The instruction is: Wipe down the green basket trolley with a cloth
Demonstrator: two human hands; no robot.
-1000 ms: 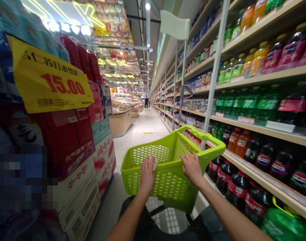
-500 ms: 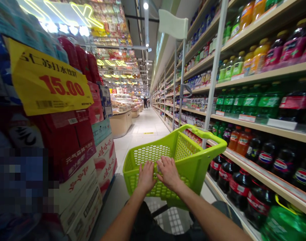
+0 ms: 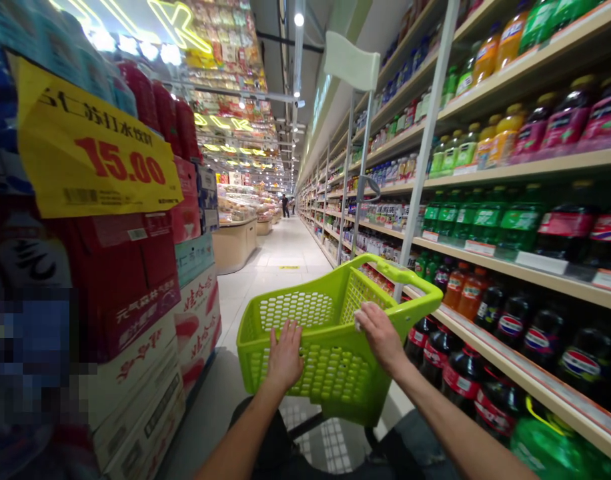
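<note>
A bright green plastic shopping cart [image 3: 335, 360] with perforated sides stands across in front of me, its handle [image 3: 415, 283] to the right. My left hand [image 3: 285, 357] lies on the near side of the basket, fingers stretched up to the rim. My right hand [image 3: 384, 337] is at the same rim, closer to the handle, with its fingers bent over the edge. A small white tissue-like piece [image 3: 357, 324] shows at its fingertips; its exact kind is too small to tell. The part of the basket behind my hands is hidden.
Shelves of soda bottles [image 3: 485, 217] line the right side. Stacked drink cartons [image 3: 198, 313] and a yellow price sign [image 3: 100, 147] stand on the left. Ahead, a tiled aisle [image 3: 280, 257] runs past display counters [image 3: 235, 243] to a distant person [image 3: 285, 205].
My hands have moved apart along the rim: the right one toward the handle, the left one slightly left. The cart sits slightly further left and lower in the view.
</note>
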